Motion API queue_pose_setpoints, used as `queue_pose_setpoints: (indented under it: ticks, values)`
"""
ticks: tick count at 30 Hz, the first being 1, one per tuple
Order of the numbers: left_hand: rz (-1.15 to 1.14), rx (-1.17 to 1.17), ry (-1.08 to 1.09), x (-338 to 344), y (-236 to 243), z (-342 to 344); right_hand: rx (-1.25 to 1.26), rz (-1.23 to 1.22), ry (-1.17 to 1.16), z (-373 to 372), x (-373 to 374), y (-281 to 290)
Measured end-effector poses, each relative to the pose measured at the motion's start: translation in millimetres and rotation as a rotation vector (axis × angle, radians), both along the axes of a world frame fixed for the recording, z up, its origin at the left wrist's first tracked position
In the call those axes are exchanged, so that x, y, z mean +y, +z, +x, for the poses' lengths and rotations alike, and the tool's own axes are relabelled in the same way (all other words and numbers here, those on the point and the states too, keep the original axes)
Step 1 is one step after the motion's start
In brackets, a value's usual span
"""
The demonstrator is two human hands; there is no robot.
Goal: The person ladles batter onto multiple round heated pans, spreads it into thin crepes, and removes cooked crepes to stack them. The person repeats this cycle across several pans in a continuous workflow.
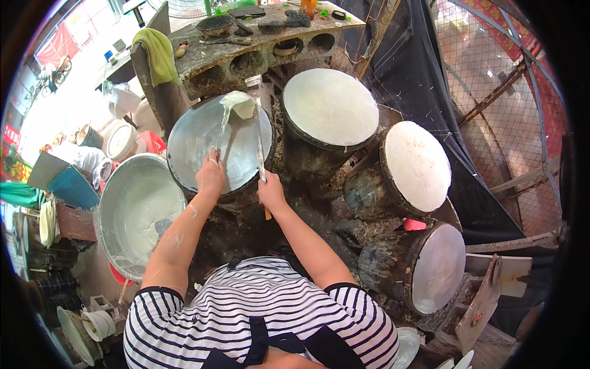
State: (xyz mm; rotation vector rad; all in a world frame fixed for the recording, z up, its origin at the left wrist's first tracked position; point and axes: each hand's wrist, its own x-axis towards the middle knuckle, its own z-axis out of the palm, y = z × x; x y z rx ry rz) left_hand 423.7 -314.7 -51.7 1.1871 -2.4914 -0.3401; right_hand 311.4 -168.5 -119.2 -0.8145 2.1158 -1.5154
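White paste point(230, 98) coats the ladle point(246, 111), which is over the far part of the round metal pan point(190, 147). Left hand point(211, 177) is closed around the ladle's handle; right hand point(271, 192) grips a long flat stick point(259, 144) near its lower end. Stick's far end is up beside the ladle head; can't tell if they touch. Long handles probably keep both hands back from the pan's middle. Working over the pan likely means drips land inside it.

Wide basin point(114, 197) of pale mix sits just left of the pan, by the left forearm; looks placed for a short reach. Three more drums with white-topped pans point(332, 107) point(418, 166) point(437, 267) curve round the right side, presumably so one person reaches all by turning. Desk point(212, 64) behind carries loose tools, out of the way.
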Motion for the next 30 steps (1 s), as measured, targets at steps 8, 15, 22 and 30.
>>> queue_pose_setpoints:
  ticks: [8,15,22,30]
  values:
    - [-0.004,0.113,0.112,-15,-5,17,0.219,0.106,0.015,2,-28,26]
    - [0.033,0.281,0.163,-27,-7,34,0.306,0.148,0.029,-7,-37,33]
    - [0.04,0.782,0.078,-51,-19,40,0.392,0.253,0.039,-28,-49,37]
    - [0.934,1.13,0.306,-21,68,58,0.397,0.257,0.142,-27,-70,51]
